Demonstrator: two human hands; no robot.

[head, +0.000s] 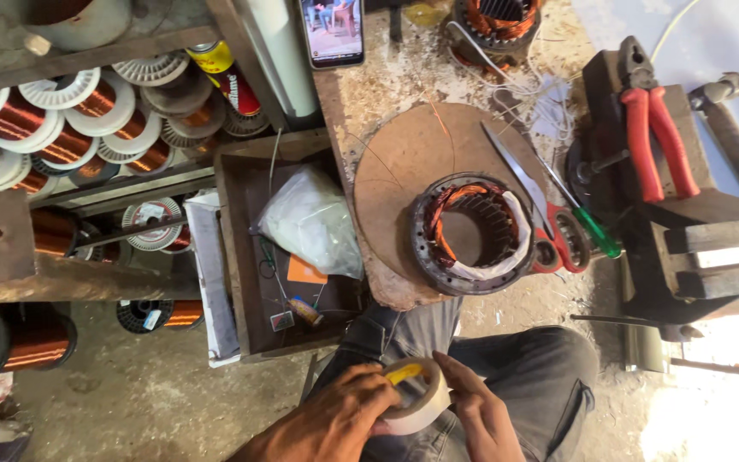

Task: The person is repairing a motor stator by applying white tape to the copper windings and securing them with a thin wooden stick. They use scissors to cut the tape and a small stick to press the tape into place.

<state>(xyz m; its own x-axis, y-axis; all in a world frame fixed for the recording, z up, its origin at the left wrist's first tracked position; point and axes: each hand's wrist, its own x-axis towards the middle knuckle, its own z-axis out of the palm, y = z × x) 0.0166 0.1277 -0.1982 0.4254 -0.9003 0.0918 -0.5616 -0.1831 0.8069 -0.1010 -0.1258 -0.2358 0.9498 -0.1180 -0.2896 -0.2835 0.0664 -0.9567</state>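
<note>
Tape roll: a pale roll of tape [416, 395] sits bottom centre of the frame, over the person's lap, with a yellow bit showing at its core.
Left hand: the left hand [335, 421] wraps around the roll's near side, fingers curled onto it, so it's holding the tape.
Right hand: the right hand [481, 415] grips the other side, thumb pressed along the rim.
Stator: a motor stator [470, 233] with copper windings and white lining sits mid-frame on a round wooden disc on the desk [361, 103].
Tools: scissors [530, 205] with red handles and a green-handled screwdriver [588, 221] lie just right of the stator; red pliers [656, 128] are upper right.
Phone: a phone [332, 30] lies at the top edge, screen lit.
Spools: copper wire spools [62, 128] crowd the shelves upper left.
Box: a wooden box [288, 248] left of the desk has a plastic bag in it.
</note>
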